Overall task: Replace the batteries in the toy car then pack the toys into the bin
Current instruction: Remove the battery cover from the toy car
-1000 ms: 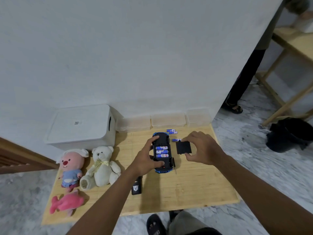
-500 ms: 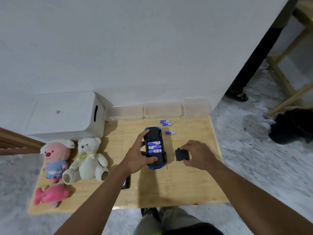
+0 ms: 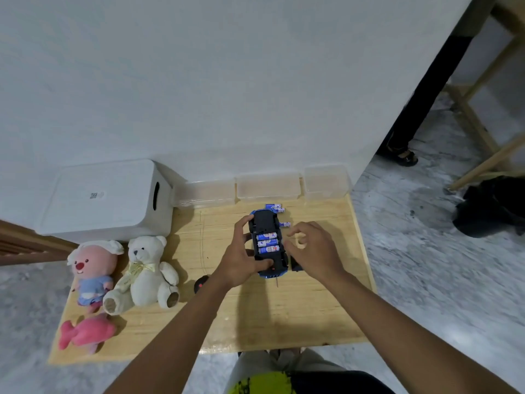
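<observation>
The left hand [image 3: 241, 263] clamps the upturned toy car [image 3: 262, 223] between thumb and fingers, steadying its exposed batteries [image 3: 267, 242] for the right hand [image 3: 312, 248], whose loosely curled, seemingly empty fingers hover just beside.

Both my forearms [image 3: 176, 331] were bare, no sleeve in frame; left hand [image 3: 238, 265] and right hand [image 3: 315, 251] bare too. Lower edge: grey-beige trousers [image 3: 255, 368], neon yellow-green patch [image 3: 261, 383] with black marks, dark fabric [image 3: 341, 382] beside it.

Wooden table [image 3: 284, 314] bears white bin [image 3: 108, 200], plush toys [image 3: 145, 268] (three, at left), toy car [image 3: 262, 223], loose batteries [image 3: 275, 207].
</observation>
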A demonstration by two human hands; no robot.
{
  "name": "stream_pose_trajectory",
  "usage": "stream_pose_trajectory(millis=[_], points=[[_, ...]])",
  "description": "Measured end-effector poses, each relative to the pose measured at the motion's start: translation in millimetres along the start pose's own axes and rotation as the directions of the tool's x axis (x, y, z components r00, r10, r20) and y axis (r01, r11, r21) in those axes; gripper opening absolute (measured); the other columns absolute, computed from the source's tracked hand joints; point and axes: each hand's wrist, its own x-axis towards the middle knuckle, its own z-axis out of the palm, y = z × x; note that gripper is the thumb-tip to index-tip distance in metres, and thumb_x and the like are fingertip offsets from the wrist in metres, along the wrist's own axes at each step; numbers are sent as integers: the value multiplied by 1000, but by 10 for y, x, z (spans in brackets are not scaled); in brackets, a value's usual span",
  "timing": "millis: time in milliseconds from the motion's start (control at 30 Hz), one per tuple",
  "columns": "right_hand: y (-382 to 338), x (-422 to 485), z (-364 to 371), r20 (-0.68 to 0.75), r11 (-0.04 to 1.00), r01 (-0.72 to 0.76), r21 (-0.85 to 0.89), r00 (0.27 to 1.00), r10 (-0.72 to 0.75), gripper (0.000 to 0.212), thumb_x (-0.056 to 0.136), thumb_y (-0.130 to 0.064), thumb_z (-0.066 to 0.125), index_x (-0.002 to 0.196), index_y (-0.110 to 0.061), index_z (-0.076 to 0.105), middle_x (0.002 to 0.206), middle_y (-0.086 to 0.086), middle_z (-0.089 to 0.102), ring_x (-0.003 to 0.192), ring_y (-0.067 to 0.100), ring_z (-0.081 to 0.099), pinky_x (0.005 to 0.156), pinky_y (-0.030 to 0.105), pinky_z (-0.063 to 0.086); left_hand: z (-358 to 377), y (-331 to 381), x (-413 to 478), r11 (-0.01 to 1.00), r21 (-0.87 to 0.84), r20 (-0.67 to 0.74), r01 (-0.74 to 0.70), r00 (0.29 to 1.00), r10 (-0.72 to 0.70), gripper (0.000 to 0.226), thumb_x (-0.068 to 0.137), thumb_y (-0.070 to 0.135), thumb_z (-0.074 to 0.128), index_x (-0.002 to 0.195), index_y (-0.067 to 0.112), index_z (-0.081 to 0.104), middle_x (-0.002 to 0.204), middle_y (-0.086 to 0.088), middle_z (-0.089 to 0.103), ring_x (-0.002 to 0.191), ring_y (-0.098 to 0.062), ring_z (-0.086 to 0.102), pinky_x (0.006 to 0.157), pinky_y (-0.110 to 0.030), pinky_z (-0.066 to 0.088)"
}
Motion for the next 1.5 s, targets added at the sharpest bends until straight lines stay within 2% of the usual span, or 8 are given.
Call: stream_pose_trajectory(millis=[167,467,800,1033,1167,1300,1400,1500], points=[[-357,18,198,-87,995,-41,-89,996,33,19,81,-36,76,95,-27,66,96,-14,57,83,10,56,65,24,40,108,107,11,997,43,-32,-59,998,60,104,70,5,90,141,48,26,129,8,56,92,-10,72,82,-32,62],[-693,91,240,-210,988,-85,-128,976,57,33,72,-44,82,88,-23,62,88,-9,64,80,14,59,62,25,41,11,286,-53,987,79,-90,-138,985,145,102,70,4,90,143,37,27,128,16,54,87,-2,71,68,-19,56],[-1109,81,291,-229,971,-238,35,943,240,26,77,-36,83,92,-19,71,91,-6,67,83,16,59,70,27,44,-184,399,-84,970,117,-136,-213,964,228,98,72,4,90,144,31,29,122,24,56,94,-11,71,74,-19,57],[-1175,136,353,-178,920,-346,183,909,378,25,68,-32,90,77,-22,69,91,-4,71,90,19,68,73,30,53,-243,296,-79,954,172,-126,-247,955,270,98,71,4,89,144,29,29,119,27,56,96,-9,70,79,-20,58],[-1186,163,411,-150,919,-339,202,916,371,32,67,-34,91,82,-18,69,93,-4,67,85,17,64,71,30,52,-315,302,-85,963,144,-133,-228,960,247,99,69,0,88,142,32,29,119,24,57,89,1,69,72,-14,54],[-1165,144,464,-255,936,-281,214,909,331,26,71,-36,87,84,-25,67,102,-4,68,94,16,66,75,30,52,-363,354,-105,972,106,-140,-212,964,225,99,71,3,89,144,31,29,119,21,56,88,5,68,71,-13,53],[-1195,96,418,-290,939,-179,295,919,266,18,78,-22,84,82,-21,66,87,-8,71,86,9,69,66,10,49,-379,390,-106,975,87,-133,-206,967,217,99,71,2,89,143,33,28,119,23,55,88,6,68,71,-14,54],[-1275,69,355,-256,927,-93,363,947,196,22,76,-21,87,87,-22,68,81,-10,73,75,-4,68,66,10,53,-398,412,-109,975,79,-130,-209,967,218,99,72,2,89,143,35,28,121,22,56,91,4,68,73,-15,54]])
